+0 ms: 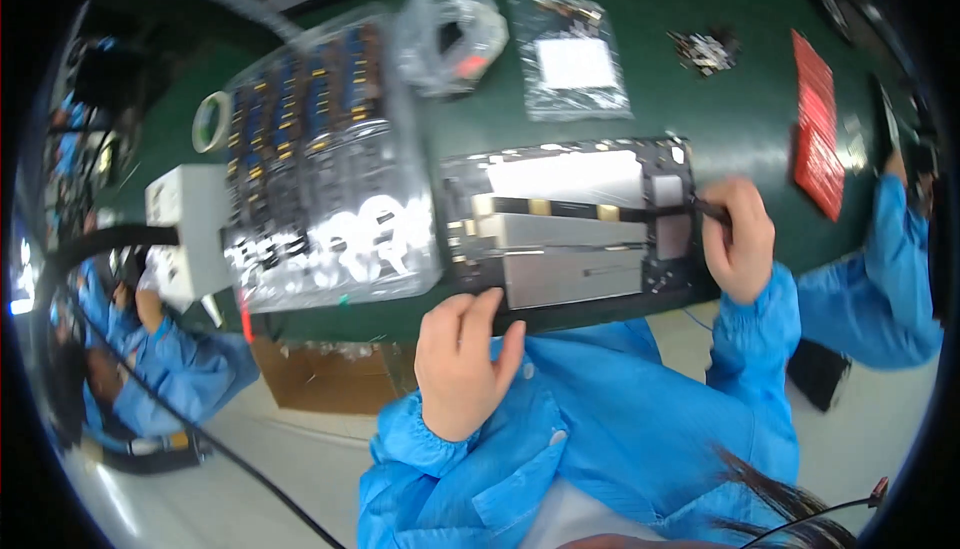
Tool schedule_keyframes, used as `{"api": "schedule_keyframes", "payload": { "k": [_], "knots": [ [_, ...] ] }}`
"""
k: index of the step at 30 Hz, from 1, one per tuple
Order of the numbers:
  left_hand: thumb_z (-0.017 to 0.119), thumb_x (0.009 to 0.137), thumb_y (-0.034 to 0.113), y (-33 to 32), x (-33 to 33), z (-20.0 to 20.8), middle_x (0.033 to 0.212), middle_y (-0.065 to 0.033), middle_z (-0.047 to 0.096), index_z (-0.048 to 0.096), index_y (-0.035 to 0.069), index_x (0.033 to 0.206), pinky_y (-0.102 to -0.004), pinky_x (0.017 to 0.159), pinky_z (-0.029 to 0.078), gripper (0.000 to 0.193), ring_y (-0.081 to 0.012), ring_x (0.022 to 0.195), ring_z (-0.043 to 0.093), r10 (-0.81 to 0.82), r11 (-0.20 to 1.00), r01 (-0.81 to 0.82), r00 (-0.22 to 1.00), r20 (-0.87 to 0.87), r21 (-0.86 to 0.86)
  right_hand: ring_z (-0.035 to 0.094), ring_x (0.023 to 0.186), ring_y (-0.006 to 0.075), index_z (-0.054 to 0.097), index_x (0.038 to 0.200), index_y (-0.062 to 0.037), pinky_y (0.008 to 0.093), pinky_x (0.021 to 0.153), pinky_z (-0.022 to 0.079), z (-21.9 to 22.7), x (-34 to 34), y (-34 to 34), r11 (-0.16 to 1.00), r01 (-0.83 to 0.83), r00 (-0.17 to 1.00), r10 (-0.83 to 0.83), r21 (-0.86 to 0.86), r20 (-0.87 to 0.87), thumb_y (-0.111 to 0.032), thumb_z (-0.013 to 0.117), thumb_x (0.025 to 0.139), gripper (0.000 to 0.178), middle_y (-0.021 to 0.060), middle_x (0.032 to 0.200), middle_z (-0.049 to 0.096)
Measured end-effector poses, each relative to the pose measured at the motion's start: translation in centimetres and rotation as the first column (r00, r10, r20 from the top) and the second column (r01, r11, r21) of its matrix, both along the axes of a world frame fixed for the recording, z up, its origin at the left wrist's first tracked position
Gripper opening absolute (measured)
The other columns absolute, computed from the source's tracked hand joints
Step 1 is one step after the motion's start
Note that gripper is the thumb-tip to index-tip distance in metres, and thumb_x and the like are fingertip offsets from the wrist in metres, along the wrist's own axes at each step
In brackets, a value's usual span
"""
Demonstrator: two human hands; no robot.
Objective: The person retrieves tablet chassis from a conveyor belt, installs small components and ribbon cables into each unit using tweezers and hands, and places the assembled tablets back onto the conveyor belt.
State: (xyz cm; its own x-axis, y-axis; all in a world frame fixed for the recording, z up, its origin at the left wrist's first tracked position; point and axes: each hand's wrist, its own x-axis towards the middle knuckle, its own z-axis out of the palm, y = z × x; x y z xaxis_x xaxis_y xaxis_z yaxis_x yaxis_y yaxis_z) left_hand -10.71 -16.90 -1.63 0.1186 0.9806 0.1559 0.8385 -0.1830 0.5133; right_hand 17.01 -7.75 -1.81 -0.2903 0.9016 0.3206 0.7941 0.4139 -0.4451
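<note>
An opened tablet-like device [570,179] lies on the green table in front of me, its silver battery panels and dark circuit parts showing. Across its middle runs a black flat strip [575,210] with gold patches. My left hand [462,364] rests at the device's near left corner, thumb and fingers apart, fingertips at its edge. At the right edge, my right hand [740,239] has thumb and fingers pinched together around a small dark piece close to the strip's end. Blur keeps me from telling what that piece is.
Left of the device sits a clear plastic tray [325,179] of parts. Behind are a clear bag [573,64], a roll in plastic wrap [450,39] and loose small metal parts [707,52]. A red pouch [818,129] lies right. Co-workers' blue sleeves [880,279] show at both sides.
</note>
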Motion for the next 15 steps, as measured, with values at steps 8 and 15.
{"api": "schedule_keyframes", "payload": {
  "k": [8,15],
  "knots": [
    [0.069,0.070,0.016,-3.6,-1.9,-3.1,0.088,-0.0111,0.054,0.057,0.000,0.098,-0.0344,0.065,0.044,0.034,-0.0270,0.077,0.052,0.200,0.978,-0.197,0.979,-0.032,0.062,0.056,0.067,0.0259,0.055,0.108,-0.0011,0.0332,0.061,0.044,-3.0,-0.9,-5.2,0.966,0.219,0.967,-0.234,-0.138,-0.101,-0.001,0.055,0.076,0.032,0.0149,0.077,0.054],
    [0.066,0.071,0.013,-3.3,-2.9,1.8,0.082,-0.0086,0.056,0.059,0.005,0.090,-0.0351,0.063,0.045,0.021,-0.0264,0.073,0.054,0.232,0.965,-0.214,0.966,-0.114,0.149,0.060,0.079,0.0243,0.056,0.103,0.0006,0.0286,0.071,0.047,-2.8,0.9,-5.9,0.976,0.214,0.953,-0.200,0.036,-0.229,0.003,0.051,0.078,0.025,0.0149,0.086,0.058]
  ]
}}
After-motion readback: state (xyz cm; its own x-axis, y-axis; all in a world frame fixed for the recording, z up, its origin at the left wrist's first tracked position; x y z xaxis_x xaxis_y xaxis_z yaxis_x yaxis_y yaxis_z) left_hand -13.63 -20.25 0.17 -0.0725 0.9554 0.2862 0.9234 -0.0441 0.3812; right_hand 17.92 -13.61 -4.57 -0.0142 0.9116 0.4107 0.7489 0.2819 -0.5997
